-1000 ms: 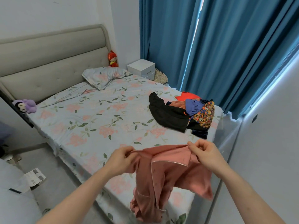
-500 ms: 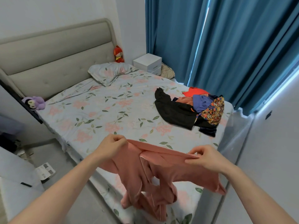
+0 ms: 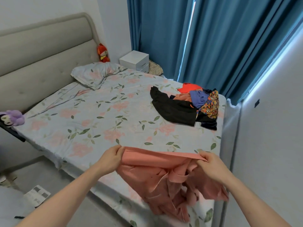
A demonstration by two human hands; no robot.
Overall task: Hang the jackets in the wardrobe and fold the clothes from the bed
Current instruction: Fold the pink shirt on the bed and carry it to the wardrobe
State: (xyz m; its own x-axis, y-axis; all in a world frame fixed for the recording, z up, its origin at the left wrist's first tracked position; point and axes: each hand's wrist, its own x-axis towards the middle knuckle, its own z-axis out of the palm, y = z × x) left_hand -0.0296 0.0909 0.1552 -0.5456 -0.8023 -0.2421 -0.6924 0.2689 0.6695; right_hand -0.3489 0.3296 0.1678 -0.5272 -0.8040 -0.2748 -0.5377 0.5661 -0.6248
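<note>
Both hands pinch pink garment [image 3: 164,182] top edge: left grip [image 3: 111,159], right grip [image 3: 211,166]. Below grips, the rest hangs bunched over the bed [image 3: 98,122] corner. Risk: twisted sleeves fold crooked, or slide off toward floor.

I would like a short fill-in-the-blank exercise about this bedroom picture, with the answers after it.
1. Both hands, the left hand and the right hand, hold a ____ garment by its top edge.
2. The curtains are ____.
3. The pile of clothes lies on the ____.
4. The red doll stands behind the ____.

Answers: pink; blue; bed; pillow
</note>
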